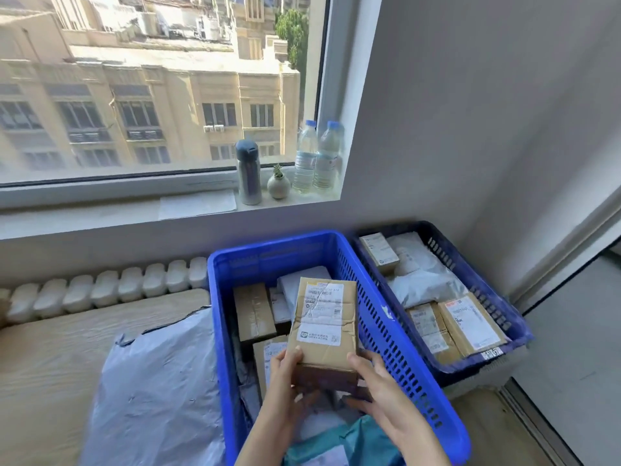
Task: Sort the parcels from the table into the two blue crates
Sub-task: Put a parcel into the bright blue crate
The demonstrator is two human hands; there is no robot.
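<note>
Both my left grip and right grip clasp the cardboard parcel by its near end, over the near blue crate. Held only there, it could tip forward and land askew.

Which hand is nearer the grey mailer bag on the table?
Left. The left hand grips the box right of the bag; the right hand holds the box's far side.

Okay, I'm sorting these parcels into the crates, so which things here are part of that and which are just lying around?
Part of the job:
cardboard box, held by the left hand and the right hand
bright blue crate
dark blue crate
grey mail bag on the table

Just lying about, on the windowsill:
flask
plant pot
water bottles
sheet of paper
</note>
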